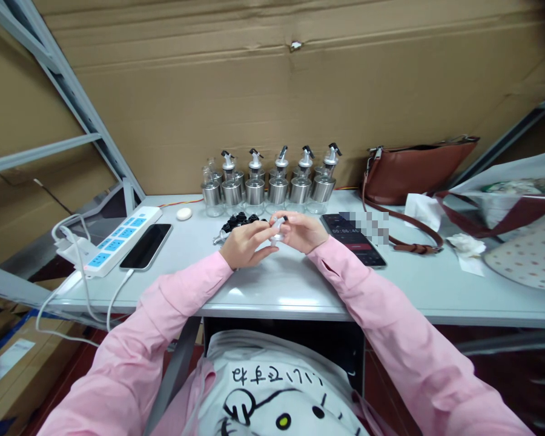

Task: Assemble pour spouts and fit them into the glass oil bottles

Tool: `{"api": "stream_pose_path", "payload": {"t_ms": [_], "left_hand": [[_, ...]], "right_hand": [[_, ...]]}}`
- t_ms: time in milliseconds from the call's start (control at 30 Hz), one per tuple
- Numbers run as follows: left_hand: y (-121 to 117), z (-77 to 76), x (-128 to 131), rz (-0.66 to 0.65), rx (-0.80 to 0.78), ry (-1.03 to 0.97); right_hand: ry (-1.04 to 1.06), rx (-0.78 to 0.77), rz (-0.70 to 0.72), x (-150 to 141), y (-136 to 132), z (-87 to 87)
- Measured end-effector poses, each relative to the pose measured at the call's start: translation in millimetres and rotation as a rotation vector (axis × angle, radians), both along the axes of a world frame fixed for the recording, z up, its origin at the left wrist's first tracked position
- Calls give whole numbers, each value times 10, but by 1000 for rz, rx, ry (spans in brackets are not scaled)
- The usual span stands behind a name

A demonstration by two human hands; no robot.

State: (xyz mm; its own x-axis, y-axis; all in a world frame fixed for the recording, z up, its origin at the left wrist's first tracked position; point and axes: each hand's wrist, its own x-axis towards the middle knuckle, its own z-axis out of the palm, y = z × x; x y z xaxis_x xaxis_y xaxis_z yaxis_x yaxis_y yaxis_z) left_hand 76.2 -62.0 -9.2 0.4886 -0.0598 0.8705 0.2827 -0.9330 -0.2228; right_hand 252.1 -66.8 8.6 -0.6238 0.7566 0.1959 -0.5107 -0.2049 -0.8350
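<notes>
A spout (278,226) is pinched over the table (295,287) by the fingertips of the left hand (249,242) and right hand (306,232), seemingly so it is steadied from both sides. Black parts (241,221) are heaped beside the left hand, probably for easy reach; bottles (255,192) are lined up behind, apparently leaving working room.

A white power strip (122,240) with blue sockets lies at the left of the grey tabletop (431,290), just beside a dark-screened phone (146,247) with a white cable (118,292) plugged in. A larger phone (356,249), partly blurred out, shows a timer. Farther right, a brown shoulder bag (420,172) rests near cardboard sheeting (236,79); a crumpled tissue (465,245) lies beside a dotted bag (527,257).
</notes>
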Motion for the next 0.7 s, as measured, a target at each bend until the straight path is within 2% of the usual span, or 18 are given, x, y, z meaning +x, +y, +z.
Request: {"api": "stream_pose_path", "payload": {"t_ms": [267, 367, 533, 700], "left_hand": [[19, 41, -39, -11, -38, 35], [70, 77, -138, -24, -110, 39], [231, 129, -345, 241, -333, -166], [338, 119, -375, 448, -461, 75]], "right_hand": [[-29, -30, -69, -16, 7, 14], [-30, -27, -114, -1, 13, 13], [-33, -13, -127, 29, 26, 15], [-31, -3, -132, 33, 35, 20]]}}
